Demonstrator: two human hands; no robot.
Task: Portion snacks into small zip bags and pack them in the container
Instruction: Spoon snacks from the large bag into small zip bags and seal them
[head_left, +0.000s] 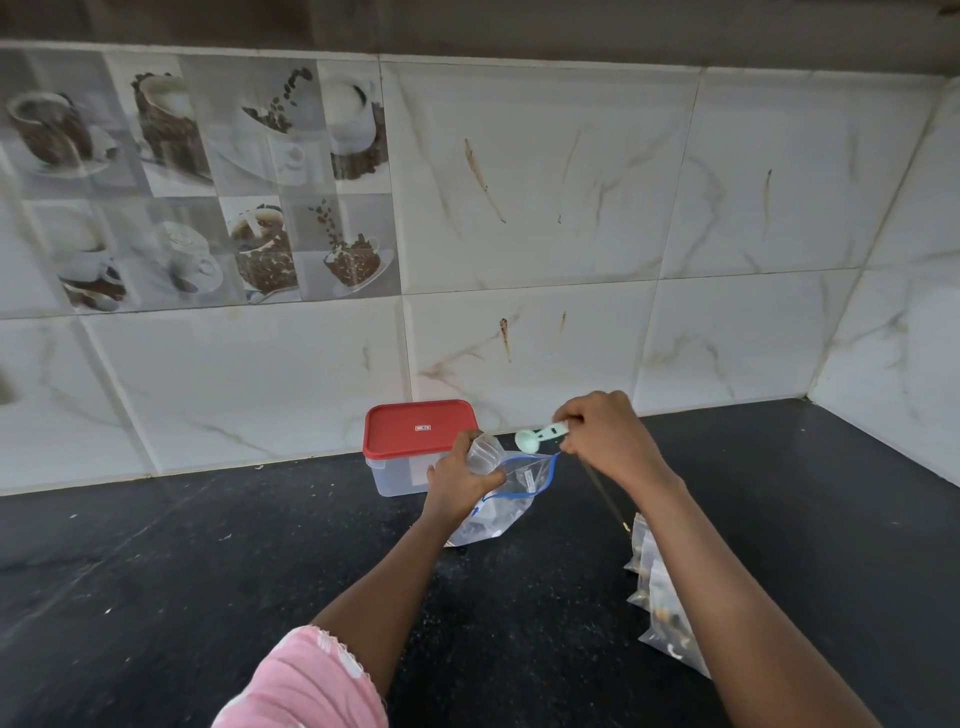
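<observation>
While my left hand (457, 475) grips the bunched top of a clear zip bag (511, 493), holding its blue-edged mouth open, my right hand (602, 436) pinches the handle of a pale green scoop (535, 438) just above that opening. A few dark snack pieces lie in the bottom of the bag, which rests on the black table (208, 571). Behind my left hand the container (400, 475) stands by the tiled wall with its red lid (421, 428) on; I cannot tell what it holds. Filled bags (660, 597) lie piled beside my right forearm.
</observation>
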